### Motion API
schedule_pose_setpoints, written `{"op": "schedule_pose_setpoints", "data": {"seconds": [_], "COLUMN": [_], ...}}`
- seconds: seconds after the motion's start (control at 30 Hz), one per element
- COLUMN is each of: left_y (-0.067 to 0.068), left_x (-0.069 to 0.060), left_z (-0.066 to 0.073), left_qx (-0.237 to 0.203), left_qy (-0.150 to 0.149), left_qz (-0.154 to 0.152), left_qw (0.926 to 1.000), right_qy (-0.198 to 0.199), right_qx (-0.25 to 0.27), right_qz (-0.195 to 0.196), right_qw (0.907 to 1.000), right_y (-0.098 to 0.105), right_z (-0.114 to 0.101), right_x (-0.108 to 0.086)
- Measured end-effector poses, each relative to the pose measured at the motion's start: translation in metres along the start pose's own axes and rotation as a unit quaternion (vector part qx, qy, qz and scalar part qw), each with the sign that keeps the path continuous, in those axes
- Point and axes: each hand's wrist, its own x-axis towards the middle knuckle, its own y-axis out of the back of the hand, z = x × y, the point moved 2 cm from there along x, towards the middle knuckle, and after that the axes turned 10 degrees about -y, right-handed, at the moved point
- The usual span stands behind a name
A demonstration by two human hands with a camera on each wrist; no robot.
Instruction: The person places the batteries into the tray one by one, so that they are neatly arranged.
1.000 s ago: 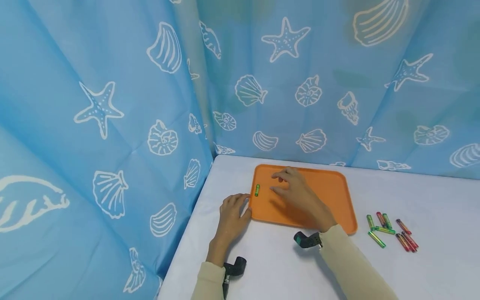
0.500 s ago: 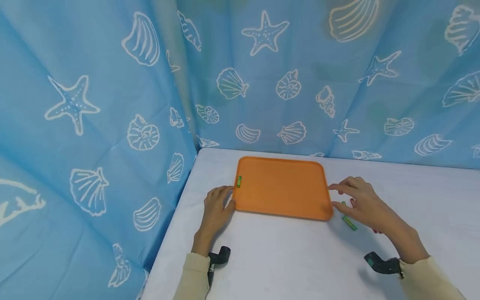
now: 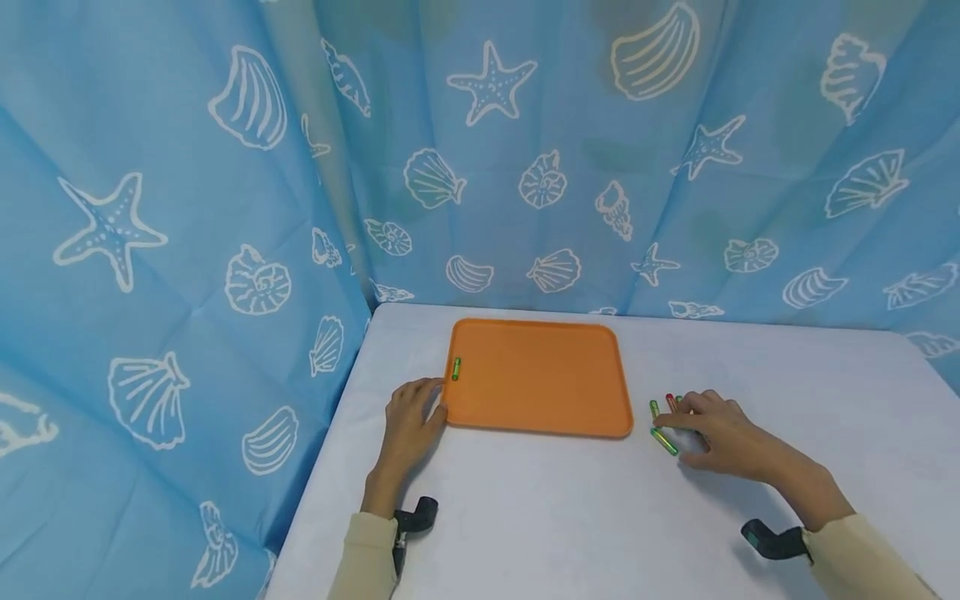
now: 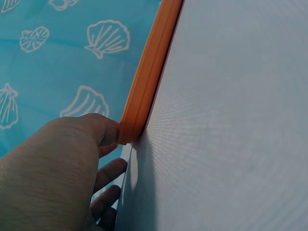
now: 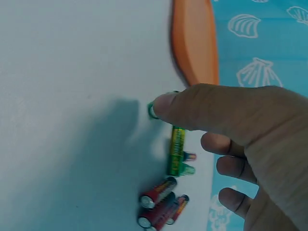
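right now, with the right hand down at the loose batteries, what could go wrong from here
The right hand is right at a bright green cylindrical battery; a clumsy pinch might knock the red cylindrical batteries nearby and set them rolling. The left hand touches the orange rectangular tray, so a jolt could shift the lone green cylindrical battery lying inside.

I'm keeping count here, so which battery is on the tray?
The green battery near the left edge of the orange tray. It alone is on the tray; the other visible batteries are off it, by the right hand.
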Motion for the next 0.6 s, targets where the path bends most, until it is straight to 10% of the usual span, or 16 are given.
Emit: {"op": "schedule_pose_setpoints", "data": {"seconds": [0.33,0.6], "left_y": [0.003,0.0], "left_x": [0.003,-0.001], "left_z": [0.001,0.001], "left_qx": [0.008,-0.002], "left_qy": [-0.01,-0.017], "left_qz": [0.003,0.013], "left_qw": [0.9999,0.9998], "right_qy": [0.019,-0.061], "right_qx": [-0.013,0.024], "right_qz": [0.01,-0.019], "right_qw": [0.9997,0.9977], "right_y": [-0.007,-0.006], "right_z": [0.002,-0.008], "right_x": [0.009,0.003]}}
